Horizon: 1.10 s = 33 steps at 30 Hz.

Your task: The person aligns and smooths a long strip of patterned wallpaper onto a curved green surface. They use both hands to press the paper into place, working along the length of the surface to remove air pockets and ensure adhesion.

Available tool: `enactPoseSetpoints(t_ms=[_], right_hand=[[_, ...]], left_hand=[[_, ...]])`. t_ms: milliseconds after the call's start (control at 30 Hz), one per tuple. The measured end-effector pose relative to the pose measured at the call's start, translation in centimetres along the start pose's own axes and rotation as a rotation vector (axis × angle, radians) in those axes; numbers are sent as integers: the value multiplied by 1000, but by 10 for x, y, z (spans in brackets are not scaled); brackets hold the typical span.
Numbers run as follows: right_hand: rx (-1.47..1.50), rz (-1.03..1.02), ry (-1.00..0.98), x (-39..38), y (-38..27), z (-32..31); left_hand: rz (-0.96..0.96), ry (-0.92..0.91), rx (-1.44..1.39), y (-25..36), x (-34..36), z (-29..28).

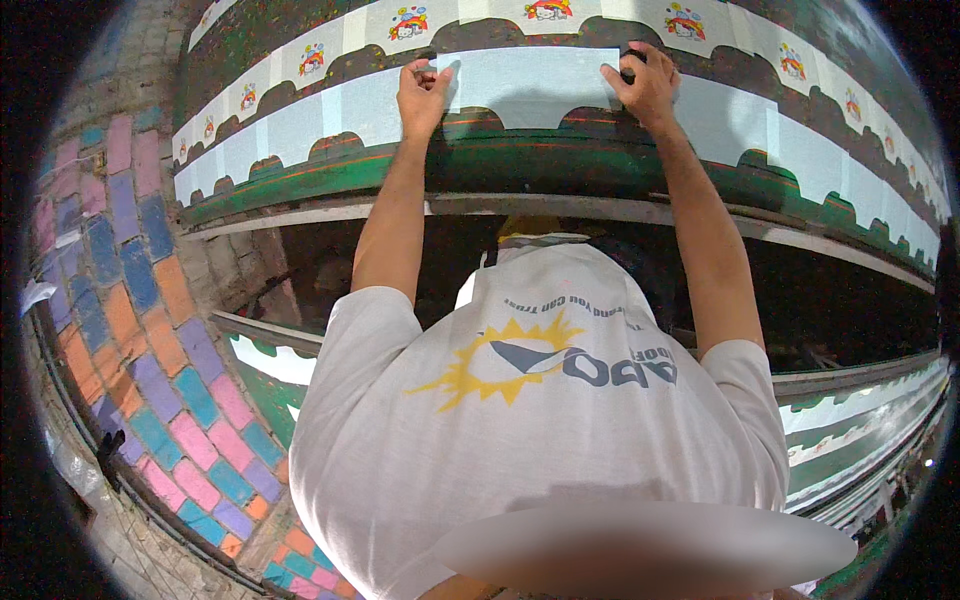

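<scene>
A white cloth panel (530, 80) with notched lower corners lies on the long dark green table (500, 160) in front of me. My left hand (423, 98) is at its upper left corner, thumb and curled fingers closed on the edge. At the upper right corner my right hand (648, 85) has its thumb on the cloth and its fingers bent round. Something dark shows between that thumb and the fingers; I cannot make out what it is. More plain white panels (355, 108) continue the row on both sides.
Beyond runs a row of similar panels (408, 25) printed with a small colourful cartoon figure. A pale rail (560, 208) borders the table's near edge. Behind me stands another green table (830, 415) with white panels. Painted multicoloured paving (150, 380) lies to the left.
</scene>
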State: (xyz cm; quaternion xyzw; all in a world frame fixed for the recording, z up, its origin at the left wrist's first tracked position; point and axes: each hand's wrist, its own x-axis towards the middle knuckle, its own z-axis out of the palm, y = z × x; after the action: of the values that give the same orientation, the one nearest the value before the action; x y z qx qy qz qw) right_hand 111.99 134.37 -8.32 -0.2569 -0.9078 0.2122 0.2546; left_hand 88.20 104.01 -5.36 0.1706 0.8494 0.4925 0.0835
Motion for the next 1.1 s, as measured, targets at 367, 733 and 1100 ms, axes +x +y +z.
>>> enactPoseSetpoints(t_ms=[367, 733, 1100], right_hand=[[215, -22, -172, 9, 29, -10], [12, -55, -194, 12, 12, -14], [-64, -37, -173, 13, 6, -16]], left_hand=[[-122, -117, -258, 26, -14, -21], [412, -81, 137, -7, -10, -16], [558, 2, 182, -16, -6, -10]])
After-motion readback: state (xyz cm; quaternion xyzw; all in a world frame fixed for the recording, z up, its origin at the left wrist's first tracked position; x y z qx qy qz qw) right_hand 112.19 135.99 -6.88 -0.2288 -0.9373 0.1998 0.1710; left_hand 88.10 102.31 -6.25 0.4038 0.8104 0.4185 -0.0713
